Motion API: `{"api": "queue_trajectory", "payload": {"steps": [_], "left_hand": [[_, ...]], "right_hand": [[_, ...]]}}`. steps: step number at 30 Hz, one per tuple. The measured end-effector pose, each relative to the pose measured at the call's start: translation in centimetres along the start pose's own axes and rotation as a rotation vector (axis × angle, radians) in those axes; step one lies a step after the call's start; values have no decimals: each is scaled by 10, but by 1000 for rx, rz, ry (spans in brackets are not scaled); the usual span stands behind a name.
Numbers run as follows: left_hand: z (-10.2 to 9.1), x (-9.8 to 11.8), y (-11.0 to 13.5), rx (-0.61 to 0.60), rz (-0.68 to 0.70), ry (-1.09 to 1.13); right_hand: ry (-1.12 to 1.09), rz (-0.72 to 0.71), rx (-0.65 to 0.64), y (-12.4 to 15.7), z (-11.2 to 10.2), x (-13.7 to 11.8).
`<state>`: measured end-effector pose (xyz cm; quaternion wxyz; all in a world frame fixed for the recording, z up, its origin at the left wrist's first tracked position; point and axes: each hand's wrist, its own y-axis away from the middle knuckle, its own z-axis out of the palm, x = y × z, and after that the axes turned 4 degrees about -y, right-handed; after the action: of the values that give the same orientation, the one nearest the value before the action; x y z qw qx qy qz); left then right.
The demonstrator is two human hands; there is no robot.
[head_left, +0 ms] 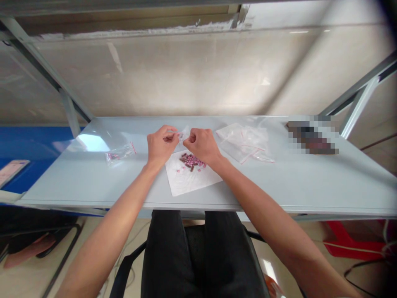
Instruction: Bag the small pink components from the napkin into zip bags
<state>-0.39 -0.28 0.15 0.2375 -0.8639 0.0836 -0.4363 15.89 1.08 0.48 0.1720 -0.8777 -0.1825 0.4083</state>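
Note:
My left hand [160,145] and my right hand [201,144] are both pinched on a small clear zip bag [182,133], held between them just above the table. Right below it lies a white sheet [189,180] with a heap of small pink and dark pieces [192,160] on it. A few loose pink pieces lie beside the heap.
A filled small zip bag [120,154] lies to the left on the pale grey table [310,182]. A pile of empty clear zip bags [246,142] lies to the right. A blurred dark object [312,135] sits at the far right. Metal frame legs rise at both back corners.

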Motion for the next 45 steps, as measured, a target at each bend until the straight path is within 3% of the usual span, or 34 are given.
{"api": "queue_trajectory", "payload": {"steps": [3,5,8,11,14,17,20,26,32,37,45], "left_hand": [[-1,4,3,-79,64,152],[-3,-1,-2,-51,57,227],[-7,-17,-13,34,-65,269],[-10,-28,-19,-104,-239,418],[-16,-25,-15,-262,-285,598],[-28,-16,-6,-330,-291,650],[-41,-9,1,-300,-255,544],[-58,13,11,-318,-136,295],[-57,30,14,-348,-86,242],[-54,28,12,-326,-91,281],[-52,19,16,-337,-163,373]], "right_hand": [[-196,49,93,-3,-4,7],[-431,80,86,-6,-7,14],[-793,131,-12,-7,-10,20],[-953,160,-65,-6,-13,16],[-923,210,-67,-3,-18,7],[-961,214,-134,3,-25,3],[-998,210,-250,14,-33,4],[-616,140,-246,42,-37,13],[-527,81,-223,52,-34,27],[-694,133,-247,54,-34,35],[-726,162,-270,54,-35,45]]}}
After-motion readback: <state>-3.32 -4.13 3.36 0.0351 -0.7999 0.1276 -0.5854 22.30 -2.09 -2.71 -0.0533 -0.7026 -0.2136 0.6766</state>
